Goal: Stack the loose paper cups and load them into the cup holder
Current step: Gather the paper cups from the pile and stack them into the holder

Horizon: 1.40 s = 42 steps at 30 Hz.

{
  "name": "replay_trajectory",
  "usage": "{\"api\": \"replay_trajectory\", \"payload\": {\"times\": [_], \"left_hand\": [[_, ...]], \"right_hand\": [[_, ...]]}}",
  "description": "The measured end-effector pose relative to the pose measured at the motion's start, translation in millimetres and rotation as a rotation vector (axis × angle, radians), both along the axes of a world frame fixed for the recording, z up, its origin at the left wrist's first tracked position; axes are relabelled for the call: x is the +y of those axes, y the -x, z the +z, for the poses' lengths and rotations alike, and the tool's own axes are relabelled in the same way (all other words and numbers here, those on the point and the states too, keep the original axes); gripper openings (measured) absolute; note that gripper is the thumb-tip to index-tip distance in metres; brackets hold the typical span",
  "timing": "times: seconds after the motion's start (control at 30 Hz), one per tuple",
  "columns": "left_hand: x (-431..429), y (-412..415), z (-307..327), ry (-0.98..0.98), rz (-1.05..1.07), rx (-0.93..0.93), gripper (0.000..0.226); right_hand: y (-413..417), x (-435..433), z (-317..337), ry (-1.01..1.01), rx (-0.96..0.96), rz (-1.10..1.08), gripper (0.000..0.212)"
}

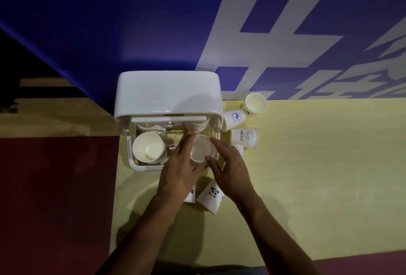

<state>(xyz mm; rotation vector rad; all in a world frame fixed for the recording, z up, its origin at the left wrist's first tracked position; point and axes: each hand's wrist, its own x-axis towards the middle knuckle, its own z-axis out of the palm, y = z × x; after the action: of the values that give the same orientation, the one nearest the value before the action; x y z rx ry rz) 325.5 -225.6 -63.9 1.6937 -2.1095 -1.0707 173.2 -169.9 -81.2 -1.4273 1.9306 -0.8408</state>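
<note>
Two bare forearms reach up from the near edge toward the white cup holder [168, 98], which stands at the far end of the pale yellow table [307, 175] against a blue wall with large white lettering [274, 39]. On the near side of the holder, just under the wrists, lies a tipped cup with a panda print [210, 196], and beside it the edge of another fallen cup [190, 196] shows, mostly hidden by the left wrist. Both hands meet at the holder's right-hand compartment, around an upright stack of cups [201, 148] sitting in it, mouth open to the camera. Left hand [182, 165] is curved against the stack's left side, fingers spread and lying along its rim; right hand [229, 168] is half open on the stack's right side, thumb touching the near rim and forefinger stretched along the far rim — whether either grips firmly or only steadies it I cannot tell. Left of this stack, in the holder's other compartment, stands a second stack of cups [149, 147]. Right of the holder, loose cups lie on the table: one with a smiley and "HELLO" [245, 138], one with a round blue print [234, 119] leaning against the holder, and a plain cup [254, 103] farthest back, mouth turned toward the camera.
</note>
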Motion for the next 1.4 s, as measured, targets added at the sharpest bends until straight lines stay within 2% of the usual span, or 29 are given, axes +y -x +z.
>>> {"api": "replay_trajectory", "payload": {"times": [0.1,0.27,0.37,0.47,0.53,0.67,0.77,0.9,0.97,1.1,1.13,1.23,1.4], "left_hand": [[16,-13,1,0.061,0.002,-0.001,0.085],[57,-41,-3,0.064,0.081,0.0,0.062],[80,-49,-13,0.025,0.112,-0.101,0.053],[94,-50,-23,-0.063,0.155,-0.178,0.061],[96,-48,-29,-0.154,0.195,-0.205,0.069],[94,-44,-38,-0.294,0.216,-0.234,0.072],[92,-43,-42,-0.354,0.262,-0.194,0.071],[92,-41,-34,-0.382,0.352,-0.067,0.069],[95,-43,-27,-0.363,0.37,-0.013,0.07],[101,-49,-16,-0.32,0.406,0.041,0.071],[103,-51,-14,-0.304,0.41,0.052,0.072],[107,-58,-8,-0.224,0.414,0.115,0.071],[110,-69,8,-0.142,0.369,0.212,0.071]], "right_hand": [[4,16,0,-0.012,-0.064,-0.138,0.04],[-4,64,-5,-0.098,-0.053,-0.374,0.02],[-24,89,-12,-0.34,-0.101,-0.514,0.043],[-46,99,-18,-0.623,-0.271,-0.595,0.075],[-55,100,-21,-0.713,-0.411,-0.649,0.078],[-62,103,-36,-0.715,-0.537,-0.674,0.054],[-66,102,-41,-0.719,-0.59,-0.674,0.051],[-65,105,-38,-0.681,-0.569,-0.708,0.038],[-63,112,-38,-0.644,-0.55,-0.732,0.046],[-69,112,-34,-0.661,-0.548,-0.692,0.078],[-72,109,-34,-0.677,-0.57,-0.684,0.079],[-77,98,-39,-0.688,-0.587,-0.656,0.059],[-76,105,-31,-0.586,-0.531,-0.743,0.06]]}}
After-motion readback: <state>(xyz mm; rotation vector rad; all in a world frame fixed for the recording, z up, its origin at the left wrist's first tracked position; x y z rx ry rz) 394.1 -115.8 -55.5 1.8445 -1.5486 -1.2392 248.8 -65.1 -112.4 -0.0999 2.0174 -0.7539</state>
